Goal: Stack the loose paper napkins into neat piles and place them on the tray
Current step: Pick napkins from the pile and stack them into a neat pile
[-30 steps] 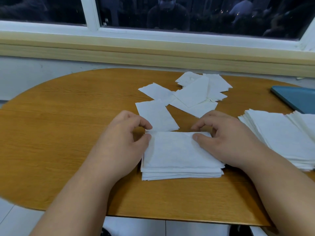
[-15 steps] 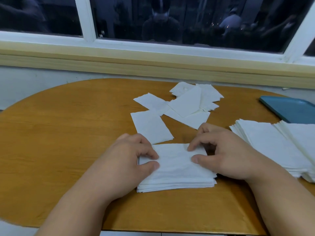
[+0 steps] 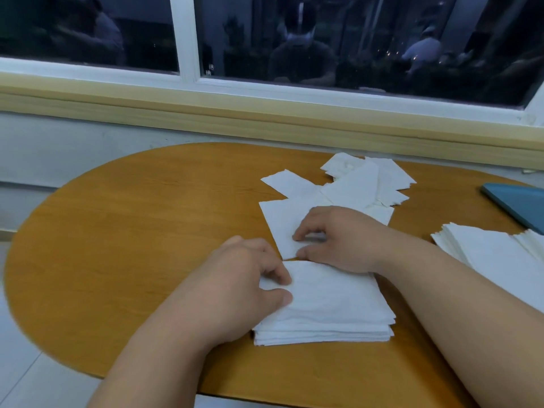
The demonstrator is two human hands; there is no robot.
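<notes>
Left hand grips the white paper napkin pile. Right hand pinches the loose white napkin, flimsy; lift by its corner.

1. A napkin pile lay at the front of the table, the left hand gripping its left side.
2. Just behind, the right hand pinched a single napkin, with loose napkins farther back.
3. At the right sat a second stack, with a tray behind it.

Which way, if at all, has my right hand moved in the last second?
Yes. The right hand has left the stack and moved away from you onto the loose napkin beyond it, toward the window.
</notes>
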